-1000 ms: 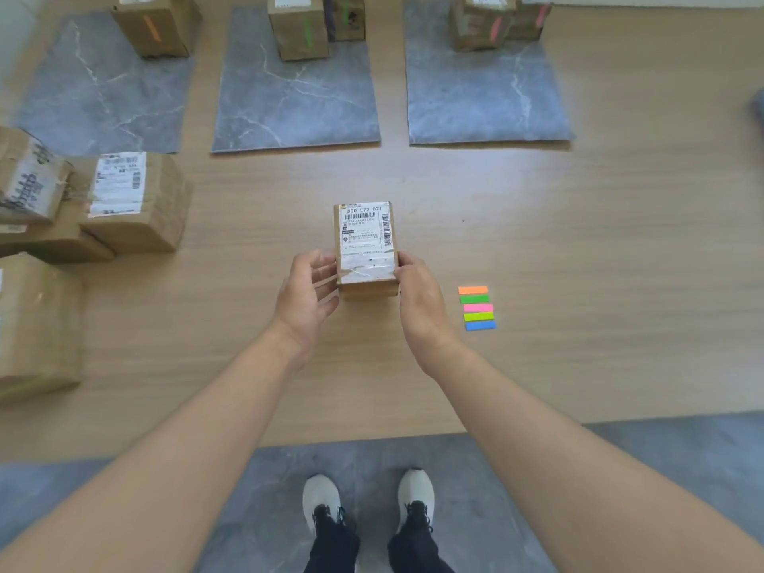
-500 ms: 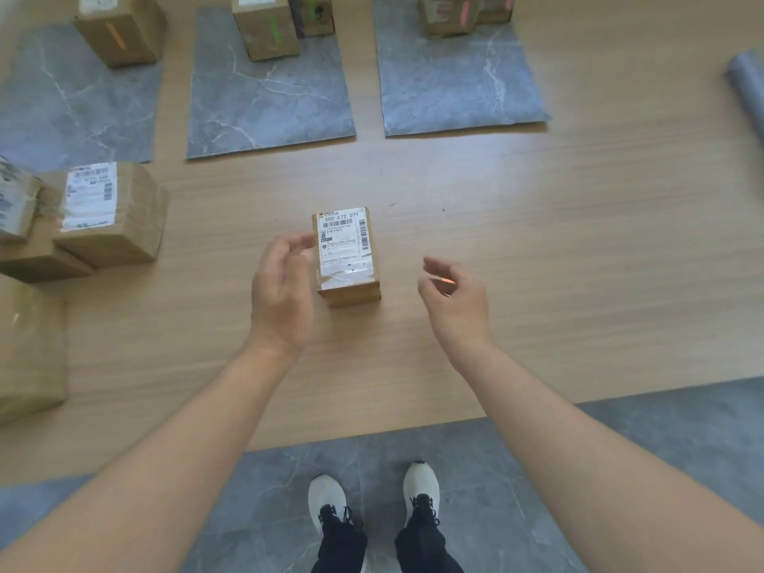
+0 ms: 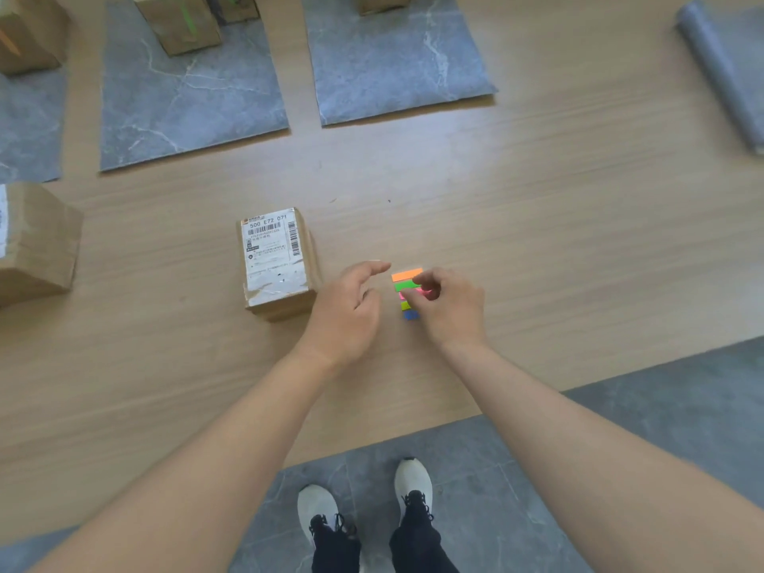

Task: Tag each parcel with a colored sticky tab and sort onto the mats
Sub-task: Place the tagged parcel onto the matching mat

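Right hand (image 3: 450,308) — pinch on sticky tabs (image 3: 407,275)

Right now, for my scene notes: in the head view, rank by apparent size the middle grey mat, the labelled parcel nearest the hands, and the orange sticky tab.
1. middle grey mat
2. labelled parcel
3. orange sticky tab
None look alike.

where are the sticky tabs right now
Head view, centre: the sticky tabs lie right of the labelled parcel, between the left hand and the right hand.
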Action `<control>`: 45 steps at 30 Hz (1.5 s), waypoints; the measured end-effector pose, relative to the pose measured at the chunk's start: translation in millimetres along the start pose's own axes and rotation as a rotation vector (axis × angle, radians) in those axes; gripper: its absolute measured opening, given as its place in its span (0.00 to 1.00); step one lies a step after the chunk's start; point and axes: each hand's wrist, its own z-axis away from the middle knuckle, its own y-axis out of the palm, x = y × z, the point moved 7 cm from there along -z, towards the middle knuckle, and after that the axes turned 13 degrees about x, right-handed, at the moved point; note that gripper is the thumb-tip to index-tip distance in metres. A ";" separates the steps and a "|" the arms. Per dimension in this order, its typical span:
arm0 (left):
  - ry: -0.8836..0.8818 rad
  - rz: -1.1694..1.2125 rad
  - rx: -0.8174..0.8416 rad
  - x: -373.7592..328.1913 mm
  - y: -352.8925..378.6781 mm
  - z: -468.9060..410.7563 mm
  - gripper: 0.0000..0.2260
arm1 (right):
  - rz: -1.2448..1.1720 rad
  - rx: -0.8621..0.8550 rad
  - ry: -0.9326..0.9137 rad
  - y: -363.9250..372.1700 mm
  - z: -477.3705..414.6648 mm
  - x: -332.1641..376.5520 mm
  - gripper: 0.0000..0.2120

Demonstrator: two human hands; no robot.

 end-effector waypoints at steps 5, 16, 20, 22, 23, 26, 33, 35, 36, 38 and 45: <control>0.069 -0.538 0.131 15.3 31.6 -25.0 0.26 | 0.077 -0.042 -0.046 3.2 -10.3 -6.6 0.09; 0.062 -0.557 0.024 23.5 40.5 -39.7 0.18 | 0.023 0.015 0.035 -0.3 -20.2 -16.2 0.06; 0.030 -0.509 0.002 18.3 36.8 -41.0 0.17 | -0.009 0.051 0.060 -1.4 -22.6 -19.4 0.06; 0.030 -0.533 0.008 18.0 36.3 -42.2 0.18 | -0.037 0.071 0.053 -3.3 -21.9 -20.0 0.05; 0.029 -0.537 0.008 18.8 35.9 -42.5 0.18 | -0.055 0.077 0.047 -4.5 -21.5 -20.6 0.05; 0.033 -0.523 -0.003 21.1 34.9 -42.1 0.17 | -0.099 0.096 0.025 -7.2 -19.4 -22.6 0.05; 0.045 -0.512 -0.009 22.6 34.6 -41.3 0.17 | -0.109 0.105 0.015 -7.0 -20.3 -23.5 0.04; 0.049 -0.521 -0.011 24.0 34.7 -41.7 0.17 | -0.128 0.120 0.002 -7.8 -20.3 -24.7 0.04; 0.049 -0.523 -0.012 24.8 34.7 -42.1 0.17 | -0.127 0.127 -0.006 -8.3 -20.0 -24.8 0.04; 0.050 -0.533 -0.014 25.8 34.5 -42.6 0.17 | -0.118 0.120 -0.023 -9.6 -18.5 -24.7 0.04; 0.079 -0.540 -0.068 27.0 32.8 -44.9 0.15 | 0.047 -0.087 -0.180 -5.7 -7.5 -17.1 0.03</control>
